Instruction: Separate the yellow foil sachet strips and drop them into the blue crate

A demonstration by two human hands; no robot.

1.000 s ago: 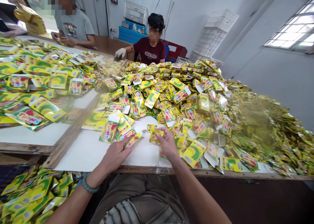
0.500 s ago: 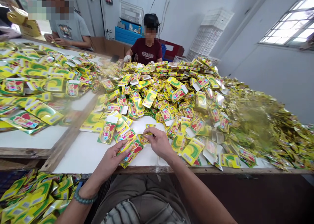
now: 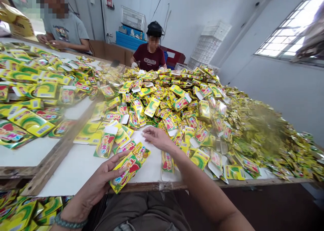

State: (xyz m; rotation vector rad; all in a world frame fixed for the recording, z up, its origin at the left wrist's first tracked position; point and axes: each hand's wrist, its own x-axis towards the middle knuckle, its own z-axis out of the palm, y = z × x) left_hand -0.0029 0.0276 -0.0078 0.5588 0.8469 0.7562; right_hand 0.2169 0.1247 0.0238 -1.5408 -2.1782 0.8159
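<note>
My left hand grips a yellow and green printed carton, thumb on its face and fingers behind. The carton tilts up to the right over the table's front edge. A small shiny packet shows at its upper end, partly inside by the look of it. My right hand hovers over the white tabletop, fingers loosely bent and apart, and nothing shows in them. Just beyond its fingertips lies the near edge of a pile of cartons and small packets. An open-flapped carton lies left of the held one.
A wooden strip divides the tabletop, with more cartons beyond it. Small packets heap up on the right. Below left are more cartons. Two people sit across the table, one in a maroon shirt, one in grey.
My right hand has let go of the small packet, which now sits at the carton's end, and has moved up toward the pile. The left hand has drawn the carton nearer. The view has shifted.
</note>
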